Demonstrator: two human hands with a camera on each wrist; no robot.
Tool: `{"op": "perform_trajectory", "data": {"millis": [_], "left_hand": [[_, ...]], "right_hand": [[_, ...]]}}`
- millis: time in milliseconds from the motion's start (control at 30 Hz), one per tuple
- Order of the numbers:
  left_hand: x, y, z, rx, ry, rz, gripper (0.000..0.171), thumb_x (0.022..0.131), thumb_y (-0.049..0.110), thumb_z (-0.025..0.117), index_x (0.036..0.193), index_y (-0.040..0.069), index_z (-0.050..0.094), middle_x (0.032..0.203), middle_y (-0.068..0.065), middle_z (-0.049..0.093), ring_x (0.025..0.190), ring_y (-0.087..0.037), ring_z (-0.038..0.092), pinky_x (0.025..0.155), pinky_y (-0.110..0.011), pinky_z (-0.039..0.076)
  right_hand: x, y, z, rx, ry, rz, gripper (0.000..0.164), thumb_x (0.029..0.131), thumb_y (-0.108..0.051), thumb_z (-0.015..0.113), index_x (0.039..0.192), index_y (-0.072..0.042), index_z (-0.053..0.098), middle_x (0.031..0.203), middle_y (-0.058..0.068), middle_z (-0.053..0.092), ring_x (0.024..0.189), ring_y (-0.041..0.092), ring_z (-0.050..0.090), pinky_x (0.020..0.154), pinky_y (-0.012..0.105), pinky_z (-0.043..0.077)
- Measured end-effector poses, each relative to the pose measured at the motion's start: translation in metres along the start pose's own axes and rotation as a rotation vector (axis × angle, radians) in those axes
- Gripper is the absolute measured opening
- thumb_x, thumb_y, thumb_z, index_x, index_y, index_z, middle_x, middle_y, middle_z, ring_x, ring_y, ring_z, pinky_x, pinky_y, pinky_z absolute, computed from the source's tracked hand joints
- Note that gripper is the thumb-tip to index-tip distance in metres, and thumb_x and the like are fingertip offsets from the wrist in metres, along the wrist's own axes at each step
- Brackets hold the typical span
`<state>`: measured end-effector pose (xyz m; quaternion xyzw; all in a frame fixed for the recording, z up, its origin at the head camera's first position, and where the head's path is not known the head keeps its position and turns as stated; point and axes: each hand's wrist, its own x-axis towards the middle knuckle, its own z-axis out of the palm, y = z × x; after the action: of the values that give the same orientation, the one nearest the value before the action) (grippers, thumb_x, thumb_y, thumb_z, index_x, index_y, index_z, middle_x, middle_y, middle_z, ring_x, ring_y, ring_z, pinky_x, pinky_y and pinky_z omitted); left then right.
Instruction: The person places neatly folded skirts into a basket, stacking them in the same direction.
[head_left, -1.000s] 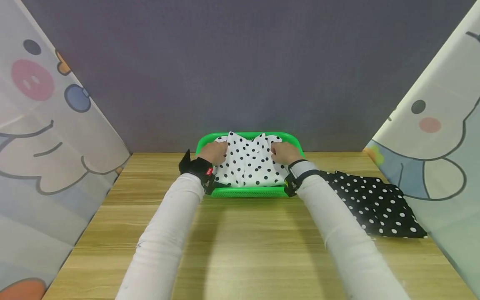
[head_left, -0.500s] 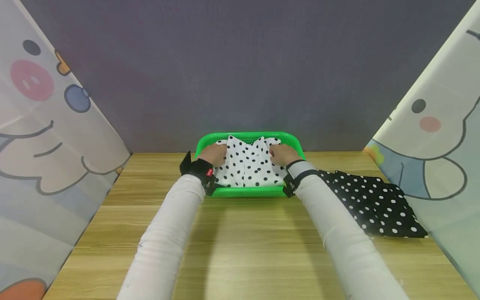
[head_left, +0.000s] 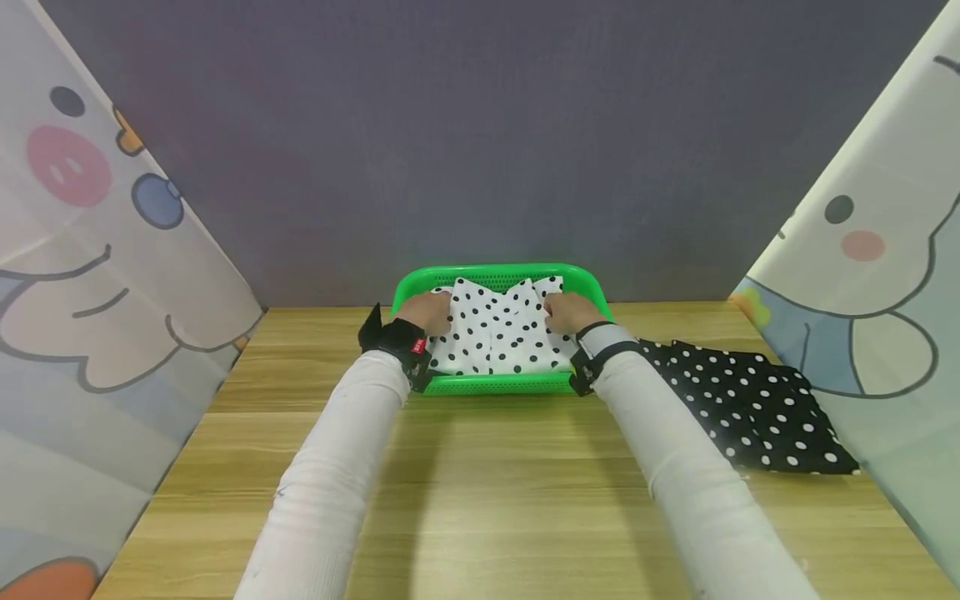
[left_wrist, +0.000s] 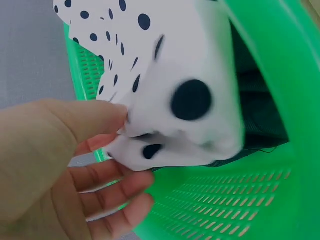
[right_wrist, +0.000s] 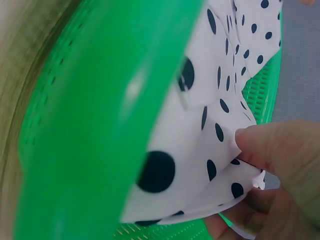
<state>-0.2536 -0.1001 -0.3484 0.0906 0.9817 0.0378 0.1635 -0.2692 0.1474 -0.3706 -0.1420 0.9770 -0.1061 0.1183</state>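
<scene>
We see the left hand (head_left: 423,312) pinching one side of a white fabric garment with black dots (head_left: 491,329), thumb above, fingers beneath. The right hand (head_left: 567,313) grips the opposite side likewise. The garment lies inside a green perforated plastic basket (head_left: 495,384), its far edge peaked. Dark fabric (left_wrist: 257,105) shows beneath it in the left wrist view. Basket rim blocks part of our right wrist view; black wristbands (head_left: 401,340) overlap its front corners. Near the right forearm, a black fabric piece with white dots (head_left: 757,408) lies on the light wood-grain table (head_left: 487,500); the white sleeve (head_left: 682,467) hides its near-left part. Behind the basket we note a plain grey wall (head_left: 480,150), with cartoon-printed panels (head_left: 847,333) either side.
</scene>
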Motion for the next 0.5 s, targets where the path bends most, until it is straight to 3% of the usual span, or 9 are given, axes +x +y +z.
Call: {"op": "perform_trajectory", "data": {"millis": [133,333,500], "left_hand": [[0.0004,-0.004,0.0035,-0.022,-0.042,-0.038,0.042,0.089,0.019,0.052,0.127,0.004,0.045,0.113,-0.012,0.057,0.092,-0.025,0.053,0.075,-0.034,0.044],[-0.0017,-0.0074,0.005,-0.018,-0.134,-0.063,0.03,0.087,0.022,0.053,0.11,0.003,0.052,0.093,-0.008,0.053,0.079,-0.022,0.049,0.066,-0.03,0.04],[-0.0023,-0.0072,0.0038,-0.023,-0.157,-0.07,0.03,0.087,0.023,0.054,0.109,0.003,0.054,0.094,-0.009,0.054,0.081,-0.021,0.051,0.068,-0.03,0.043]], "right_hand": [[-0.0014,0.0009,0.0002,-0.014,-0.032,0.018,0.021,0.093,-0.016,0.045,0.107,-0.002,0.053,0.097,0.012,0.057,0.082,0.023,0.051,0.07,0.033,0.042],[-0.0052,0.0015,0.0009,-0.003,-0.147,0.093,0.037,0.095,-0.021,0.042,0.124,0.002,0.047,0.12,0.018,0.054,0.098,0.028,0.052,0.086,0.04,0.044],[-0.0072,0.0011,0.001,-0.01,-0.19,0.112,0.041,0.096,-0.021,0.04,0.127,0.003,0.047,0.127,0.02,0.051,0.107,0.03,0.052,0.09,0.042,0.043]]}}
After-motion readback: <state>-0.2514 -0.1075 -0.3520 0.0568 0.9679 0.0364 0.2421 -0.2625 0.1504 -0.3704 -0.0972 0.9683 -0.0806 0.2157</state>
